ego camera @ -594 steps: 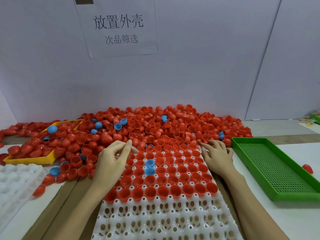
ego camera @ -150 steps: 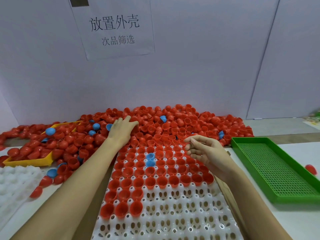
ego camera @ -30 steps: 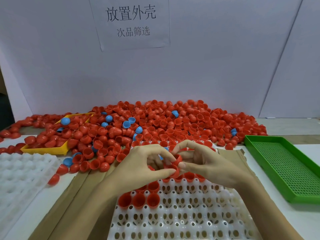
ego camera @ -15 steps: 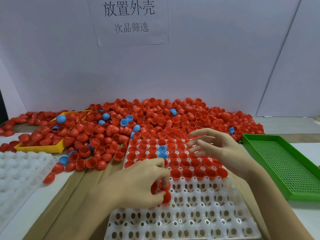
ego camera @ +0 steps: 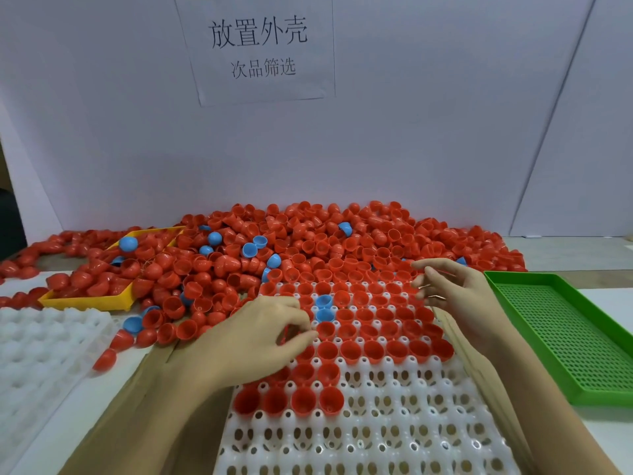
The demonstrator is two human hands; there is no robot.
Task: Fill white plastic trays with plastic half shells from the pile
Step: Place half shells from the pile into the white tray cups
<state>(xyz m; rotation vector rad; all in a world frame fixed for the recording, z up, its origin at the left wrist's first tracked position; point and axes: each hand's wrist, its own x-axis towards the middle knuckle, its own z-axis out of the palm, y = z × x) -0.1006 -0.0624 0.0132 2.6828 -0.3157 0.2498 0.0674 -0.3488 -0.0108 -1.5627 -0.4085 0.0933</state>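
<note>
Head view: white plastic cell tray (ego camera: 376,437) at the counter's near edge, far rows filled with red plastic half shells (ego camera: 373,349), near rows empty. Shell pile (ego camera: 308,241) behind. Left hand (ego camera: 253,334) fingertips pinched together over the tray, contents unclear; right hand (ego camera: 455,296) loosely spread, empty.

Place: factory sorting bench.
Signs: printed sign (ego camera: 258,46) hanging on wall; shells (ego camera: 308,241) lying heaped; trays (ego camera: 376,433) waiting.

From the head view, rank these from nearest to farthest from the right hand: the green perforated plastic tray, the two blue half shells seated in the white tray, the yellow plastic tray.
From the right hand:
1. Green perforated plastic tray, just to its right.
2. Two blue half shells, to its left in the white tray.
3. Yellow plastic tray, far left.
</note>
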